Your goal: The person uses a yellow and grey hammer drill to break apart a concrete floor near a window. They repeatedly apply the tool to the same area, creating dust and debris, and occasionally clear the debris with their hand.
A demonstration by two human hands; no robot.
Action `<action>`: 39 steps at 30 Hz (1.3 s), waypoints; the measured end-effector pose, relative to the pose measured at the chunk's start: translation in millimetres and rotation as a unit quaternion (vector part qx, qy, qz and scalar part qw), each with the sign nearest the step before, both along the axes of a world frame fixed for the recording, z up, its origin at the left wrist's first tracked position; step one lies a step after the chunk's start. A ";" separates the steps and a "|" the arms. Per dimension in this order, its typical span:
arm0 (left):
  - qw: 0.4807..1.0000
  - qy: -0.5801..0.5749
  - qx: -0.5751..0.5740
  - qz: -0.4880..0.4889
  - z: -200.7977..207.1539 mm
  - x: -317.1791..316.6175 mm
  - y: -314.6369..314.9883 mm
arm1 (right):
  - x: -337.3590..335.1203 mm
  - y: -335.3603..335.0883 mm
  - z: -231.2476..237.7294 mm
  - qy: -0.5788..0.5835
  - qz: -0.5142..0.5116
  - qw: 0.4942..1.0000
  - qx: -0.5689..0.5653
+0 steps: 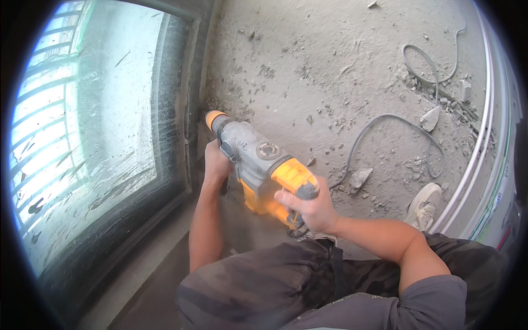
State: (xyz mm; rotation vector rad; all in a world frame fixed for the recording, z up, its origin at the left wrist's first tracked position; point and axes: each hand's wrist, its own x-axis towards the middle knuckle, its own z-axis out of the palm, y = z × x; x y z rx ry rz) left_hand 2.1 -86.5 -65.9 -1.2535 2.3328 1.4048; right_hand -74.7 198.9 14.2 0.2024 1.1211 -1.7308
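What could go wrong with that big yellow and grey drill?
The drill's nose is close to the window frame, so a slip might damage it. The hands are bare, so flying chips could nick them. The grey cord loops near a shoe, so a foot might catch it.

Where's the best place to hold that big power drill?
Probably the rear handle of the drill, coming from the right, as the right hand does; the left hand grips near the front, since the drill is long and bulky.
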 end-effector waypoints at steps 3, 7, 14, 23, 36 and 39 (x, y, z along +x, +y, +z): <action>0.999 -0.031 -0.009 0.001 -16.4 -11.3 -7.2 | -36.4 3.2 -28.4 -0.035 0.035 0.999 -0.004; 0.995 -0.095 -0.036 0.015 12.5 -36.9 34.7 | -84.8 28.4 -40.8 -0.102 -0.022 0.995 -0.008; 0.983 -0.175 -0.053 0.005 25.5 -28.3 60.9 | -81.6 57.2 -64.5 -0.128 -0.003 0.992 0.002; 0.988 -0.149 -0.031 0.037 10.2 -31.5 33.5 | -53.1 24.0 -67.0 -0.136 -0.048 0.989 0.041; 0.979 -0.198 -0.058 0.007 29.2 -53.5 83.9 | -119.7 73.5 -77.1 -0.142 -0.002 0.988 0.066; 0.976 -0.215 -0.028 0.024 38.2 -62.4 84.3 | -115.5 68.0 -93.5 -0.138 0.000 0.990 0.038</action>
